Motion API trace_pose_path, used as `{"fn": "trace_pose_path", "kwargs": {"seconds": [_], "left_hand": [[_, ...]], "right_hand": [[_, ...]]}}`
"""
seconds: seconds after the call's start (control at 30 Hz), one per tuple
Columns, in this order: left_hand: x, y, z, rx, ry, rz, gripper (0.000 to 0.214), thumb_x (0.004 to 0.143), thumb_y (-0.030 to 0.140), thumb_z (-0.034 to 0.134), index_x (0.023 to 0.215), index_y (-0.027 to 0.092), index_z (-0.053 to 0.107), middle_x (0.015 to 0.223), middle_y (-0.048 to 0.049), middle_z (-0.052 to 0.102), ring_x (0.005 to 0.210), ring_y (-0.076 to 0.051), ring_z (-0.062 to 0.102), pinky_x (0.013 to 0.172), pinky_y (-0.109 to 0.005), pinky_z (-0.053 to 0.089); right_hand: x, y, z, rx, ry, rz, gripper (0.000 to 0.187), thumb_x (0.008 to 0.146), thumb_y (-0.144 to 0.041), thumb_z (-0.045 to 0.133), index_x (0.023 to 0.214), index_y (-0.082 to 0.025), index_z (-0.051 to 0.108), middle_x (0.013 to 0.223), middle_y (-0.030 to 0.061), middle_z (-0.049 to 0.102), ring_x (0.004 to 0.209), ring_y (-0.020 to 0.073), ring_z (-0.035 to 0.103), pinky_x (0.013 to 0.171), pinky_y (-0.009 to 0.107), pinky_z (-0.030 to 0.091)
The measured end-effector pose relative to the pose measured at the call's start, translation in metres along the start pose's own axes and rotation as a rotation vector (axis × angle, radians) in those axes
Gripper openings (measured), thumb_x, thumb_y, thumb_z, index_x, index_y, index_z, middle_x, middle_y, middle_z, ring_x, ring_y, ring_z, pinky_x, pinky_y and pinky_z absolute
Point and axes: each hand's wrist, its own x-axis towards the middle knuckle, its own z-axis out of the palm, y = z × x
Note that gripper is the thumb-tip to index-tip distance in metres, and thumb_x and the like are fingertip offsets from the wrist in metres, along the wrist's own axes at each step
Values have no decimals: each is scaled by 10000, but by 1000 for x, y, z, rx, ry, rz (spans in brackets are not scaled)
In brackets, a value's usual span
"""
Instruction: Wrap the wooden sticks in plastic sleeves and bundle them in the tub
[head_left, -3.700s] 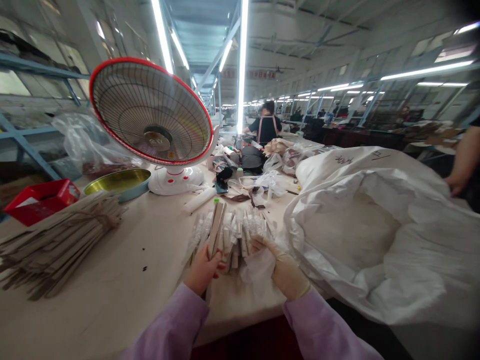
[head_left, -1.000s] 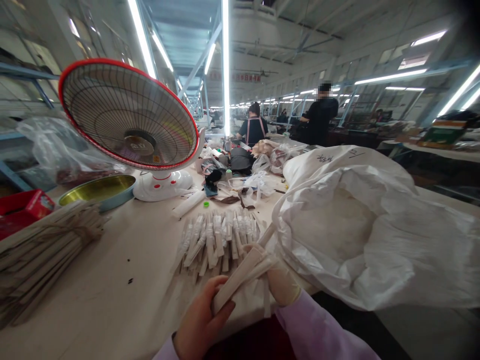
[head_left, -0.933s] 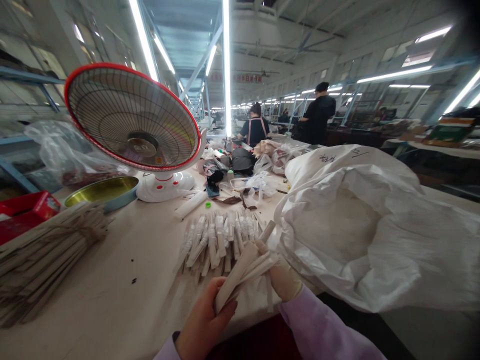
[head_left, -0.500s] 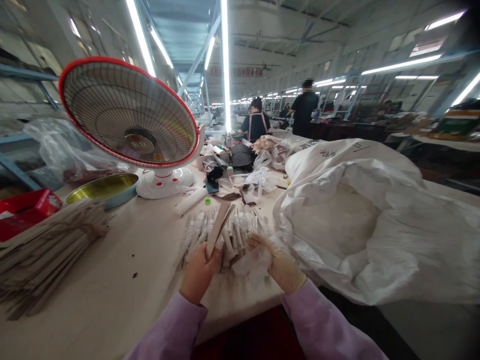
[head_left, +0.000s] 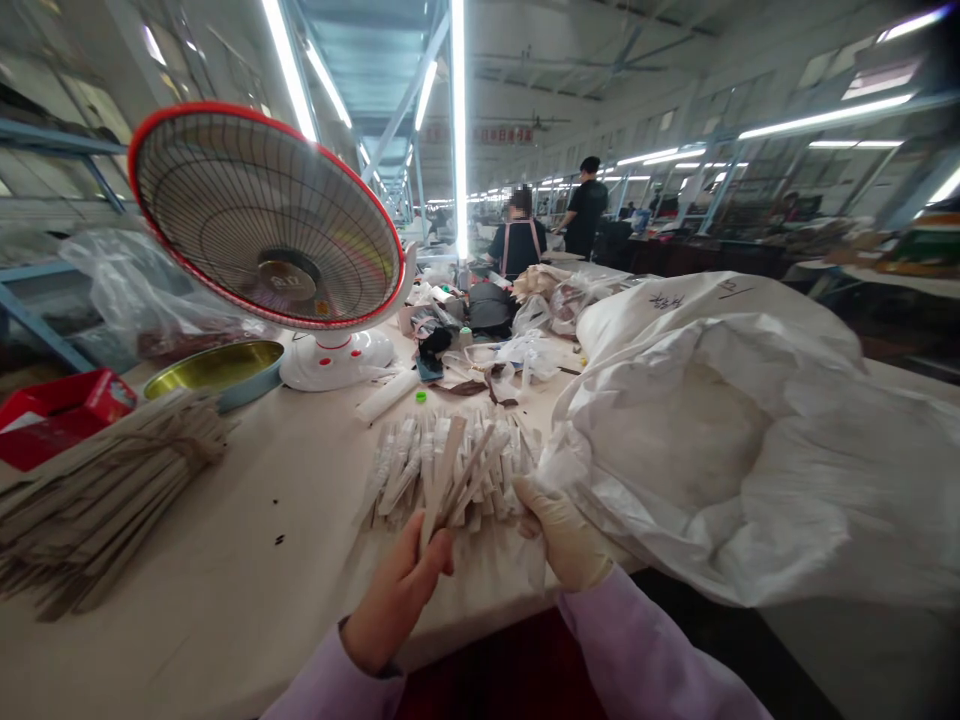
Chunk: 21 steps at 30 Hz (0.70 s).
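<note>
Several flat greyish strips point(head_left: 445, 468) stand fanned out in my left hand point(head_left: 399, 592), which is bare and closed around their lower ends. My right hand point(head_left: 564, 535), in a pale glove, is closed on a thin translucent plastic sheet point(head_left: 535, 562) that hangs below its fingers. Just beyond both hands lies a row of strip bundles point(head_left: 399, 470) wrapped in white or clear plastic. On the left of the table, a larger bundle of long strips point(head_left: 112, 490) is tied round near one end.
A large white sack point(head_left: 667, 440) spreads over the right side. Behind the left bundle are a red-rimmed fan heater point(head_left: 270, 220), a shallow basin point(head_left: 247, 390) and a red box point(head_left: 60, 415). Plastic scraps point(head_left: 529, 355) clutter the back; two people point(head_left: 517, 245) are farther off.
My left hand has drawn slightly back with the strips, which are now more fanned apart. The plastic sheet, spread between my hands before, now hangs bunched under my right hand.
</note>
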Motion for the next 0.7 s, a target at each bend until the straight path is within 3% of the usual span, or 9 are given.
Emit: {"fn": "trace_pose_path", "kwargs": {"seconds": [0.1, 0.3, 0.5, 0.6, 0.7], "left_hand": [[-13, -11, -12, 44, -52, -33, 349, 826, 487, 418, 721, 165, 502, 575, 30, 492, 417, -63, 340, 402, -191, 304], [-21, -18, -22, 215, 26, 49, 275, 781, 435, 516, 720, 171, 563, 549, 26, 480, 509, -114, 449, 485, -214, 391], [-19, -15, -37, 343, -18, 68, 270, 784, 427, 508, 765, 173, 595, 626, -10, 580, 581, -157, 524, 552, -244, 439], [-16, -9, -32, 394, -9, 90, 273, 782, 429, 503, 786, 174, 600, 675, -29, 618, 631, -185, 564, 592, -267, 457], [-10, -3, -16, 419, 107, 126, 274, 797, 415, 474, 870, 174, 582, 748, -53, 644, 701, -215, 596, 649, -305, 471]], "right_hand": [[7, -11, -4, 99, -5, -6, 415, 523, -374, 782, 493, -173, 420, 404, -97, 355, 357, 23, 227, 366, 207, 204], [7, -15, 1, 83, -16, -21, 389, 557, -397, 764, 532, -167, 451, 436, -82, 396, 366, 25, 242, 364, 204, 212], [10, -22, -9, -264, 45, -128, 393, 580, -450, 731, 479, -161, 485, 402, -57, 414, 385, 55, 338, 397, 225, 250], [4, -15, -2, -439, 105, -164, 403, 570, -454, 731, 442, -159, 489, 399, -39, 439, 399, 69, 376, 418, 238, 279], [-9, 5, 15, -416, 20, -132, 341, 558, -453, 738, 562, -150, 581, 467, -27, 505, 423, 77, 398, 414, 232, 288]]}}
